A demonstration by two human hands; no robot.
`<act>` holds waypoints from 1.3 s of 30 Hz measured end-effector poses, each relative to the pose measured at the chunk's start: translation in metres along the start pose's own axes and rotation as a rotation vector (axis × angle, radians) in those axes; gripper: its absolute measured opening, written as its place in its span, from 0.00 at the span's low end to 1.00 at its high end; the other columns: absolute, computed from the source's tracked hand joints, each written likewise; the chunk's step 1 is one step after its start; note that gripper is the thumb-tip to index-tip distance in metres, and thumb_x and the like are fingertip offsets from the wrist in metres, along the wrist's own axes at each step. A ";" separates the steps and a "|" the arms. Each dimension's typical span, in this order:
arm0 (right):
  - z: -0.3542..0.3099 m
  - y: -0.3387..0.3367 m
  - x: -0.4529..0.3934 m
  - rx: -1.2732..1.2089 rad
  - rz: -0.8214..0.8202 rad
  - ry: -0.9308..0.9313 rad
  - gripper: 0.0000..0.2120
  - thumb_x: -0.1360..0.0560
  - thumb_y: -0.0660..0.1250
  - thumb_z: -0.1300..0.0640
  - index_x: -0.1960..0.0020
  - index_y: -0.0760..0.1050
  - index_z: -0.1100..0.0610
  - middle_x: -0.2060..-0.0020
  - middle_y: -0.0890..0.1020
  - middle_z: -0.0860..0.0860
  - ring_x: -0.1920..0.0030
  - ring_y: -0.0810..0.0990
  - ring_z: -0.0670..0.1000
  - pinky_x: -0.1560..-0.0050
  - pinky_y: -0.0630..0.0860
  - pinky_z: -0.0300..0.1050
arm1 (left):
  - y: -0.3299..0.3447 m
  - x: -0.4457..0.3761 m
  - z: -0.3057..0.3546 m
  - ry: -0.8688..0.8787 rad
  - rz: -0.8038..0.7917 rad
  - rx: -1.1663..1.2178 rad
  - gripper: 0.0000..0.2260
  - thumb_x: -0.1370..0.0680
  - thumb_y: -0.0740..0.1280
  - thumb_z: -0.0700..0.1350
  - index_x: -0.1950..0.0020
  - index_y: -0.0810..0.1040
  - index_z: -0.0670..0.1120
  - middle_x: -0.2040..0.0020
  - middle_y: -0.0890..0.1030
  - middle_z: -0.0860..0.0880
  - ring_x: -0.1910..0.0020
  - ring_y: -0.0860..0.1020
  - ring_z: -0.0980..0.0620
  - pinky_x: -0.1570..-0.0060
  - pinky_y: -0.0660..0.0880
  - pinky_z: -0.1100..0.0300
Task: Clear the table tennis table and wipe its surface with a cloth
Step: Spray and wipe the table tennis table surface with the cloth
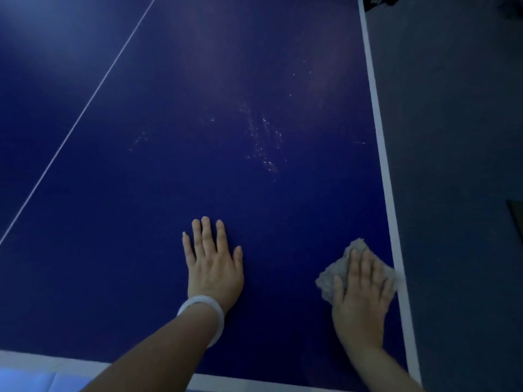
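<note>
The blue table tennis table (215, 108) fills the view, with a thin white centre line running from lower left to the top. My right hand (363, 295) presses flat, fingers straight, on a crumpled grey cloth (335, 271) near the table's right white edge line. My left hand (213, 263) lies flat on the bare blue surface, fingers spread, a white bangle on its wrist. Pale specks and smears (263, 142) mark the surface farther out, ahead of both hands.
The table's near edge (254, 381) runs along the bottom, its right edge (379, 131) up the right side. Grey floor (452, 137) lies beyond that side. A dark object (379, 1) sits at the top right past the table.
</note>
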State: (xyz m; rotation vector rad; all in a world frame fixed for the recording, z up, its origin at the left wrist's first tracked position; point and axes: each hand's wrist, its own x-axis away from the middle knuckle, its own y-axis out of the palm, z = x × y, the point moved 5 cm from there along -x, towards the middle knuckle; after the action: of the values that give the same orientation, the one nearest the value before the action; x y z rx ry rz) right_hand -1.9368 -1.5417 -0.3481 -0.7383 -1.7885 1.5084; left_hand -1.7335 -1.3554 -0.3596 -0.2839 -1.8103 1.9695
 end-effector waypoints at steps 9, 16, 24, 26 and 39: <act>-0.102 0.020 0.008 0.079 -0.022 -0.405 0.30 0.19 0.44 0.44 0.20 0.48 0.54 0.20 0.49 0.52 0.21 0.46 0.53 0.24 0.50 0.60 | -0.012 0.001 -0.013 0.089 -0.036 0.323 0.27 0.18 0.50 0.55 0.20 0.51 0.47 0.20 0.44 0.46 0.23 0.35 0.51 0.25 0.32 0.52; -0.064 0.005 -0.044 -0.076 0.016 0.261 0.28 0.19 0.37 0.42 0.22 0.35 0.49 0.20 0.43 0.52 0.21 0.41 0.53 0.24 0.43 0.64 | -0.044 -0.031 -0.147 -0.022 0.043 0.347 0.26 0.18 0.60 0.51 0.22 0.60 0.44 0.21 0.53 0.44 0.22 0.51 0.45 0.24 0.52 0.48; -0.201 0.026 -0.002 -0.005 -0.069 -0.694 0.27 0.17 0.44 0.45 0.20 0.43 0.48 0.20 0.44 0.45 0.21 0.44 0.49 0.24 0.43 0.56 | -0.044 -0.058 -0.236 -0.327 0.091 0.184 0.31 0.18 0.50 0.59 0.20 0.49 0.45 0.20 0.47 0.42 0.21 0.43 0.45 0.23 0.41 0.48; -0.166 0.013 -0.033 -0.139 -0.080 -0.551 0.26 0.17 0.46 0.45 0.21 0.44 0.42 0.21 0.49 0.42 0.22 0.50 0.46 0.23 0.45 0.54 | -0.042 -0.058 -0.245 -0.334 0.111 0.167 0.31 0.19 0.47 0.60 0.20 0.48 0.45 0.20 0.47 0.43 0.21 0.42 0.46 0.23 0.40 0.49; -0.327 0.035 -0.031 0.040 -0.159 -0.780 0.29 0.20 0.35 0.40 0.21 0.36 0.46 0.23 0.35 0.43 0.23 0.33 0.46 0.24 0.33 0.54 | -0.041 -0.058 -0.244 -0.330 0.103 0.113 0.30 0.19 0.42 0.58 0.20 0.45 0.46 0.20 0.45 0.45 0.21 0.39 0.48 0.23 0.38 0.49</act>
State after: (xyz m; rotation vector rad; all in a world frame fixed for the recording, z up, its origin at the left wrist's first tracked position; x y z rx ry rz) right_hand -1.6596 -1.3630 -0.3535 0.0551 -2.2792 1.8563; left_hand -1.5676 -1.1626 -0.3573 -0.0144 -1.9012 2.2917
